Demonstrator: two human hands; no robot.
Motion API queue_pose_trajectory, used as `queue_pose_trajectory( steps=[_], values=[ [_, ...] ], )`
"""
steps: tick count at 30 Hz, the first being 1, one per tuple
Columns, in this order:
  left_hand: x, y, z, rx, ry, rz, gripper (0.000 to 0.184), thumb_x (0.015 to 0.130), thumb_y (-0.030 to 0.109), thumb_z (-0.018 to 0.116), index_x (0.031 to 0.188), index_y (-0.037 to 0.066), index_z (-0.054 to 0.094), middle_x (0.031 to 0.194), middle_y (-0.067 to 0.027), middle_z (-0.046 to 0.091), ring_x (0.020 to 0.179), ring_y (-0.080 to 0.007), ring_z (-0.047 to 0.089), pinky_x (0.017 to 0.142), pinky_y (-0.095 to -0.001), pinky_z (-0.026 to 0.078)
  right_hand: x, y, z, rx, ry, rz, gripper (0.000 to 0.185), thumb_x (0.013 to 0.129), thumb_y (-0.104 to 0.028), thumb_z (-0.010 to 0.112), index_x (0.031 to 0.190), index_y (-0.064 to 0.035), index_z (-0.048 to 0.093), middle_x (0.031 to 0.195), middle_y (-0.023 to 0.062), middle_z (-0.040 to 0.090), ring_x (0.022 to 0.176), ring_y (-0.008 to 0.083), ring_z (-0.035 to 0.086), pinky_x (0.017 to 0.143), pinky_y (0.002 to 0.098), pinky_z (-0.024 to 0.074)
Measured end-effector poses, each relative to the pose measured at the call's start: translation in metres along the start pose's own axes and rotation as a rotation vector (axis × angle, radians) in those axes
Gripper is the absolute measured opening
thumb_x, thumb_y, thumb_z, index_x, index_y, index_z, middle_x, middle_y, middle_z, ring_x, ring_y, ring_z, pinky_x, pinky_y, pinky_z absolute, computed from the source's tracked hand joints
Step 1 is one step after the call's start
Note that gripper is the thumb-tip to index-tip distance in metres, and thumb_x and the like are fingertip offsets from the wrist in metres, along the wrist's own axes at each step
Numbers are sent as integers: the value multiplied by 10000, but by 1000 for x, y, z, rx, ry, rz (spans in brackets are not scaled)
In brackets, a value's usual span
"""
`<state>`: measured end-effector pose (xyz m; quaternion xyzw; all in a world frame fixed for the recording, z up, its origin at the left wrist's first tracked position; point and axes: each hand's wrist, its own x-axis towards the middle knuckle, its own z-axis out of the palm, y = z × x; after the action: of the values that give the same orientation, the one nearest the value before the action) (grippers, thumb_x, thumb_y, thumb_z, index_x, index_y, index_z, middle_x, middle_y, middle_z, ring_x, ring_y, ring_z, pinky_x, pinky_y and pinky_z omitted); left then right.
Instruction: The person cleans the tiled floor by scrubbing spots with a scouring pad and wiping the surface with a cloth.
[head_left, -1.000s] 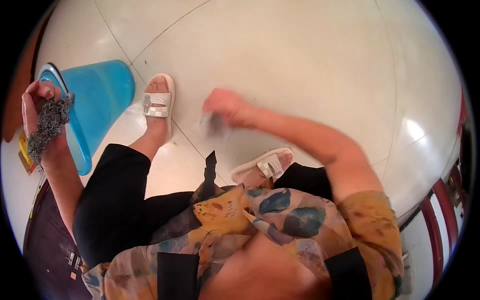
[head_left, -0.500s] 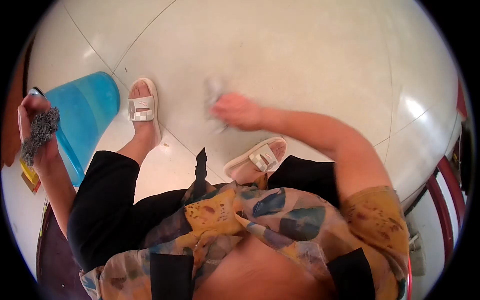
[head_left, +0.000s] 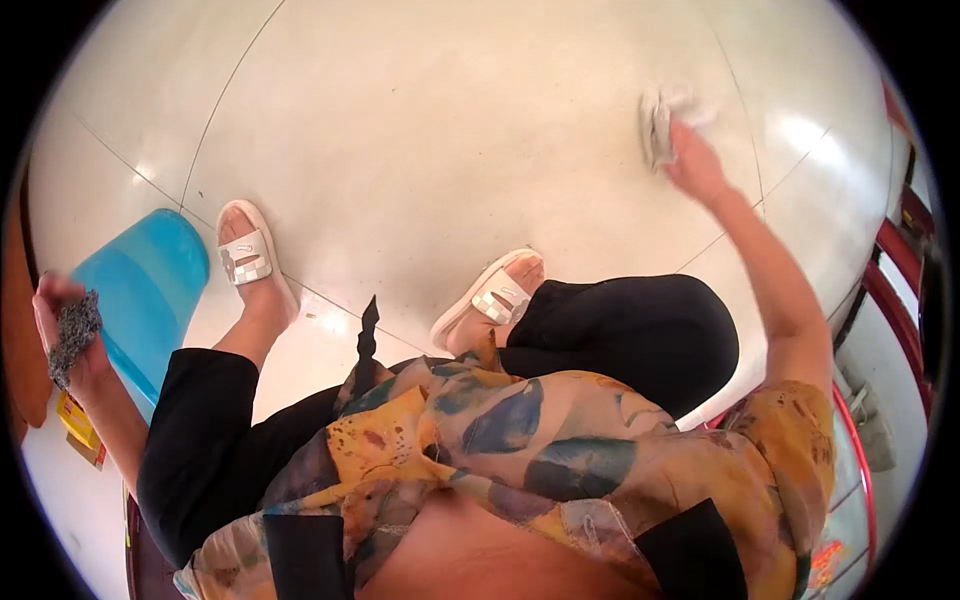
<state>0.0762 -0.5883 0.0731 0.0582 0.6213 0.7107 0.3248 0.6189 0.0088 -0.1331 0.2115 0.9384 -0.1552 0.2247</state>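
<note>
At the far left, my left hand (head_left: 62,318) is closed on a grey steel wool scrubber (head_left: 75,338), beside a blue bucket (head_left: 150,285). My right hand (head_left: 697,165) is reached out over the floor at the upper right. Its fingers are closed on a pale grey-white cloth (head_left: 660,128), which is somewhat blurred and lies against or just above the light floor tiles (head_left: 450,130).
My sandalled feet are planted on the tiles, one sandal (head_left: 246,258) near the bucket and the other (head_left: 500,292) at the middle. A yellow packet (head_left: 78,425) lies at the lower left. Dark red rails (head_left: 905,320) stand at the right edge.
My right hand has swept with the cloth from the middle to the upper right. The view has shifted, so the bucket sits lower and further left. My left hand still grips the scrubber.
</note>
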Motion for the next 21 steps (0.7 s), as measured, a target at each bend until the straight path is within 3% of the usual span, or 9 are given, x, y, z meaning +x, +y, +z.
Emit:
queue_pose_trajectory(
  steps=[3,6,9,12,15,16,17,19,21],
  values=[
    [0,-5,30,176,399,99,273,973,219,489,1090,-24,529,894,-67,472,823,-150,448,775,-283,406,-34,-51,51,66,-111,-17,713,741,-99,659,1349,46,317,1292,264,444,1175,394,466,994,433,390],
    [13,-14,30,114,382,122,267,974,214,486,1082,-25,535,891,-66,471,828,-151,449,783,-283,409,-11,-135,66,161,-18,-235,637,706,2,602,1302,58,386,1169,247,525,1073,374,531,902,436,439],
    [33,-24,21,111,132,57,282,975,223,487,1095,-28,536,893,-65,504,823,-148,473,767,-277,430,26,-213,86,350,131,-629,603,707,15,605,1288,-13,445,1137,194,553,1047,347,550,871,407,466],
    [39,-24,46,248,289,60,297,978,234,482,1100,-28,549,886,-61,542,808,-143,502,740,-265,451,57,-237,84,770,35,-686,528,728,-7,634,1238,-74,516,1132,145,564,1026,301,571,857,379,475],
    [23,-20,53,319,257,69,297,980,240,479,1090,-20,571,869,-56,566,772,-135,521,705,-253,460,62,-171,55,921,330,-218,402,764,-24,647,1157,-60,573,1145,80,562,1023,185,572,809,307,499],
    [22,-21,51,325,298,47,290,982,239,474,1070,-12,588,853,-52,566,752,-134,524,694,-250,463,61,-140,39,988,461,-89,340,753,-54,634,1088,-32,580,1039,127,565,989,291,566,846,352,471],
    [21,-22,43,318,257,58,252,969,216,498,1063,4,597,887,-51,595,770,-131,559,697,-251,489,60,-94,27,625,618,-91,359,748,-64,654,1095,-23,571,1030,133,552,945,297,567,825,351,474],
    [21,-26,23,304,171,70,181,944,168,545,1047,37,616,955,-49,654,807,-123,629,702,-254,541,48,-18,7,400,510,28,382,763,-136,671,1114,-33,561,1025,140,550,921,303,569,794,369,480],
    [18,-32,34,349,328,51,281,977,237,486,1076,-5,588,853,-52,573,737,-132,533,650,-246,476,31,-14,9,326,475,42,417,755,-185,678,1119,-29,547,1032,149,554,938,321,566,778,399,483]
  ],
)
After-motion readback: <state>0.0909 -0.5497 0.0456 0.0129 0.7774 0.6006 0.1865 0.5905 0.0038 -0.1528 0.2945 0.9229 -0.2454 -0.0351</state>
